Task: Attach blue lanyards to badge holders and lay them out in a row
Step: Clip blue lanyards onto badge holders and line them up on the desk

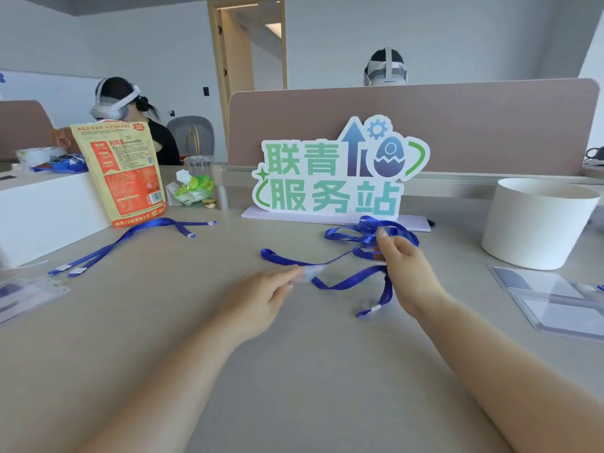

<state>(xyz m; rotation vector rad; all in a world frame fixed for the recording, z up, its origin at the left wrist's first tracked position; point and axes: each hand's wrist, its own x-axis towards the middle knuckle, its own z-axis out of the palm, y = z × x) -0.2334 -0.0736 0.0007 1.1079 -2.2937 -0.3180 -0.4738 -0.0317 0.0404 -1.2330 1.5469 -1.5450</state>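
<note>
A tangle of blue lanyards lies on the table in front of the sign. My right hand pinches a strand at the near edge of that tangle. From there one blue strap runs left to my left hand, whose fingertips pinch its blurred white end. Another clip end rests on the table below my right hand. Clear badge holders are stacked at the right. At the far left a laid-out lanyard ends next to a badge holder.
A green and blue lettered sign stands behind the lanyards. A white round tub sits at the right, a white box and an orange snack bag at the left. Two people wearing headsets sit beyond the desk divider.
</note>
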